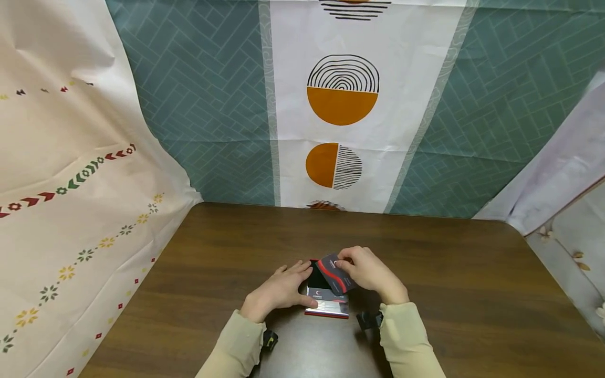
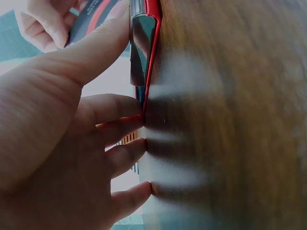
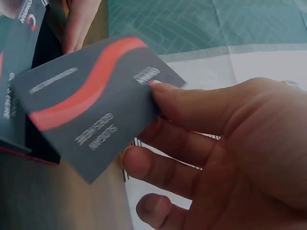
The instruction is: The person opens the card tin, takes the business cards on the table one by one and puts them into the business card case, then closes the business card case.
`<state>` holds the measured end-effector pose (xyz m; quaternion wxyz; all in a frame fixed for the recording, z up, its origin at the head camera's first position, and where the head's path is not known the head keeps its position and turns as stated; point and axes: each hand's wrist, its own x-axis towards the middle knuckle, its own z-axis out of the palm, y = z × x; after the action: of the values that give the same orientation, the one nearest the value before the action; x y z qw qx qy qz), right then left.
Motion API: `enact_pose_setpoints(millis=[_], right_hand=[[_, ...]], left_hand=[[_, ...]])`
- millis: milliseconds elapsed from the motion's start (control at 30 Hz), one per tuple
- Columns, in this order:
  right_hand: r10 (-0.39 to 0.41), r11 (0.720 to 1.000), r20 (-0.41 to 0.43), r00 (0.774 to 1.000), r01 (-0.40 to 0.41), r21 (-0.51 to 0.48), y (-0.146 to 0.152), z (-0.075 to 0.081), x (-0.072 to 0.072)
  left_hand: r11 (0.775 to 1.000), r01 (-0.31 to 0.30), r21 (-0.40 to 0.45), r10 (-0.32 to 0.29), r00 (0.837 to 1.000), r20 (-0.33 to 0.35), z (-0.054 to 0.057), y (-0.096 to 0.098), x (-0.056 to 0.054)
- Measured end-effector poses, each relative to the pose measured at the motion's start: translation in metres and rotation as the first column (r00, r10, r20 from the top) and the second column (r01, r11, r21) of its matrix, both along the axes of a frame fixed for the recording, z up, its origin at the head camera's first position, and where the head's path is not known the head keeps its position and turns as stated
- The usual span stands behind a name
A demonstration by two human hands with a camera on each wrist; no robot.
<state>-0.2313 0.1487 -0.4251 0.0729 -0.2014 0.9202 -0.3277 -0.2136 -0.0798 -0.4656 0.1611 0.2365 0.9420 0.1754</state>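
Observation:
In the head view a business card case [image 1: 327, 311] lies unfolded on the table, with a black inner lid, a red edge and a shiny metal part. Grey cards [image 1: 325, 295] with a red mark sit in its lower half. My left hand [image 1: 280, 290] rests on the case's left side, thumb across the lower half, fingers spread and fairly straight. In the left wrist view its fingertips [image 2: 144, 146] touch the case edge and the tabletop. My right hand [image 1: 371, 270] pinches a grey business card [image 3: 91, 103] with a red wave by one corner, tilted above the case.
The brown wooden table [image 1: 227, 236] spreads around the case. A cloth [image 1: 227, 105] with green and white panels hangs behind it. Patterned cream fabric [image 1: 94, 220] hangs on the left, and pale fabric [image 1: 567, 157] on the right.

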Motion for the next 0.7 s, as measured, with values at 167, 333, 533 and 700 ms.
enact_pose_setpoints(millis=[167, 333, 533, 700], right_hand=[[0.034, 0.999, -0.024, 0.999, -0.034, 0.025, -0.006, 0.001, -0.001], [0.038, 0.997, -0.041, 0.998, -0.036, 0.062, -0.009, -0.004, -0.001], [0.052, 0.994, -0.037, 0.998, -0.049, 0.095, -0.012, -0.012, -0.004], [0.079, 0.991, -0.052, 0.995, -0.073, 0.11, -0.015, -0.016, -0.004]], left_hand=[[1.0, -0.004, -0.003, 0.004, 1.0, 0.013, -0.001, 0.003, -0.001], [1.0, 0.002, 0.002, -0.002, 1.0, 0.002, -0.002, 0.004, -0.001], [1.0, -0.009, -0.004, 0.009, 1.0, 0.003, -0.002, 0.001, 0.0], [1.0, -0.008, 0.007, 0.008, 1.0, 0.012, -0.002, 0.001, -0.001]])
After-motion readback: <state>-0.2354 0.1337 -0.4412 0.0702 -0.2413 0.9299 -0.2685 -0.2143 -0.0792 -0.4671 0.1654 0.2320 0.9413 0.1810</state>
